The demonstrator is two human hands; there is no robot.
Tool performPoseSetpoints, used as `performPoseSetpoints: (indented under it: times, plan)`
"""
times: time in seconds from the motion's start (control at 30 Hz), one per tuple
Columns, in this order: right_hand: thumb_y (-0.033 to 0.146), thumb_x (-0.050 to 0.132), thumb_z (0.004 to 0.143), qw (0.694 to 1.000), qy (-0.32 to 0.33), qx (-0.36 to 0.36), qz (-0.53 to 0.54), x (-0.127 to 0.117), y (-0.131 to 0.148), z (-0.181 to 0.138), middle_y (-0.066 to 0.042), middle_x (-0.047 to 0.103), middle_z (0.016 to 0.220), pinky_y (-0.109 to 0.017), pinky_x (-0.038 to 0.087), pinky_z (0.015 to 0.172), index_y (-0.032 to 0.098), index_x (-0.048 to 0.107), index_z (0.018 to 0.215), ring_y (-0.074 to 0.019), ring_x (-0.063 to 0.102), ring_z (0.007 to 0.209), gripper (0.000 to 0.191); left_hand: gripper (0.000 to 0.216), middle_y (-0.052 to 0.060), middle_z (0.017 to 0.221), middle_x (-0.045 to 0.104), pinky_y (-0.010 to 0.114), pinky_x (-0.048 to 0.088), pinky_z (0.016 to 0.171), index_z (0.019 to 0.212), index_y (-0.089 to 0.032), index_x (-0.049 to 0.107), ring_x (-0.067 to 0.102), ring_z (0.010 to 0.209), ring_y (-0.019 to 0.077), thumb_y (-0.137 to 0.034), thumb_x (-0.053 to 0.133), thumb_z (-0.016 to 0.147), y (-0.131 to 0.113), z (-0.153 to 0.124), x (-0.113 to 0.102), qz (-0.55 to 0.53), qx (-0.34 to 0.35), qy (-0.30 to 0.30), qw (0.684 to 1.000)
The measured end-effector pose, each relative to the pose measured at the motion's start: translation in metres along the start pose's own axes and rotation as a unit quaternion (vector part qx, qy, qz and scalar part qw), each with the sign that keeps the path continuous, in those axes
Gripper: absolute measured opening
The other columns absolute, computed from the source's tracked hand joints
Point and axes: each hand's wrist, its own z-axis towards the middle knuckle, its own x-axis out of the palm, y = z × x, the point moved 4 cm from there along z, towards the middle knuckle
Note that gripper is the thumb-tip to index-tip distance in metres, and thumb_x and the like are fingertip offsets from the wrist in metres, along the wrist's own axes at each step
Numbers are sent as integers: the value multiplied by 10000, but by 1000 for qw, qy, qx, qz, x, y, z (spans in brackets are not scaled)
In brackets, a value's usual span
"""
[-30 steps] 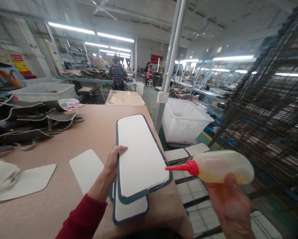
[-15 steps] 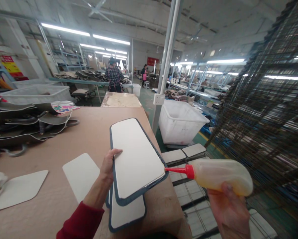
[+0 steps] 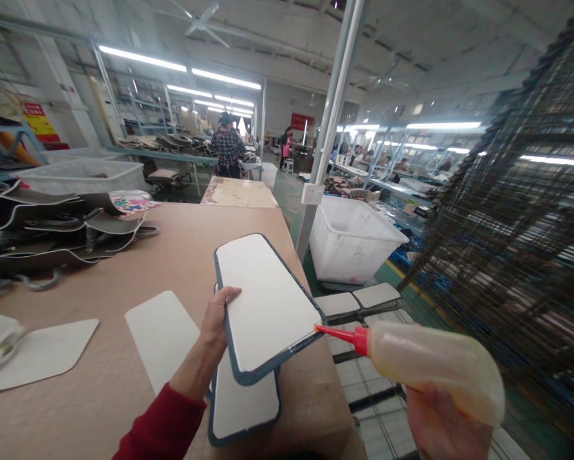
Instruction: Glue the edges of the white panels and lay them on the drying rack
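My left hand (image 3: 218, 313) grips the left edge of a white panel with a dark blue border (image 3: 267, 306), thumb on its face, and holds it tilted above the table. In my right hand (image 3: 442, 415) is a translucent squeeze bottle (image 3: 435, 364) with amber liquid inside, lying nearly level. Its red nozzle (image 3: 339, 333) touches the panel's lower right corner, where the border looks wet and shiny. Beneath the held panel lies another blue-edged white panel (image 3: 246, 399). Plain white pieces (image 3: 159, 332) rest on the table to the left.
Dark bag parts (image 3: 61, 230) are heaped on the left of the brown table (image 3: 186, 223). Right of its edge are a wire rack (image 3: 377, 396) bearing white panels, a white bin (image 3: 354, 246) and a metal post (image 3: 327, 115). A person (image 3: 226, 147) stands farther back.
The nozzle tip has shifted slightly from the panel's right edge round the corner to its lower edge. The bottle has tilted, its base lower. The whole view has shifted a little.
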Motion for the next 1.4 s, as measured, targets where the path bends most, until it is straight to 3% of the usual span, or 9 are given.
performPoseSetpoints:
  times: [0.17,0.33,0.57,0.7,0.93,1.13,1.3,1.4]
  plan:
    - [312,902,554,998,14,-42,-36,-3,1,-3,-84,637,1252,-399,445,1057,217,657,1107,-287,471,1291,612,193,28,537,603,268,488,389,807,-103,612,558,397,169,-111,569,620,0,0,3,-4,2,-4,1000]
    - [284,892,571,997,56,-55,-15,-6,-3,-4,-108,601,1306,-405,483,1019,194,638,1157,-302,464,1297,645,189,6,573,597,243,494,429,810,-122,579,553,416,136,-100,567,623,-2,3,4,-19,39,-11,999]
    - [280,896,555,997,70,-26,-16,4,1,-12,-153,649,1219,-465,572,831,210,625,1152,-358,598,1128,659,197,-28,593,566,219,476,480,783,-152,525,536,440,107,-85,582,606,-3,4,6,-25,83,-12,996]
    - [246,874,580,996,83,-18,-4,0,-3,-14,-127,700,1108,-418,595,743,228,604,1194,-325,666,996,671,212,-29,617,568,226,477,498,795,-154,525,535,460,107,-93,588,602,-2,7,6,-23,102,-8,994]
    - [252,885,556,995,93,24,-27,-6,-7,-23,-116,654,1221,-338,602,731,234,582,1232,-296,686,964,741,248,-39,621,549,227,466,494,779,-164,502,530,478,108,-102,602,561,-2,13,7,-31,120,-18,992]
    - [241,874,586,993,103,47,-42,-7,-12,-28,-151,655,1200,-411,598,762,215,522,1308,-346,677,996,804,250,-40,598,551,230,467,476,767,-172,484,529,475,114,-91,598,559,-1,18,10,-48,146,-38,987]
    - [195,877,562,987,146,55,29,0,-20,-32,-121,710,1074,-480,576,838,217,611,1187,-340,695,945,680,247,-39,593,566,224,476,486,776,-174,478,543,482,113,-81,592,577,1,24,10,-63,155,-49,985]
    - [276,876,580,987,107,98,74,16,-22,-43,-107,683,1166,-415,595,804,240,609,1208,-318,673,1015,683,255,-44,597,576,220,482,499,775,-179,472,549,484,110,-80,591,573,1,29,14,-71,165,-44,983]
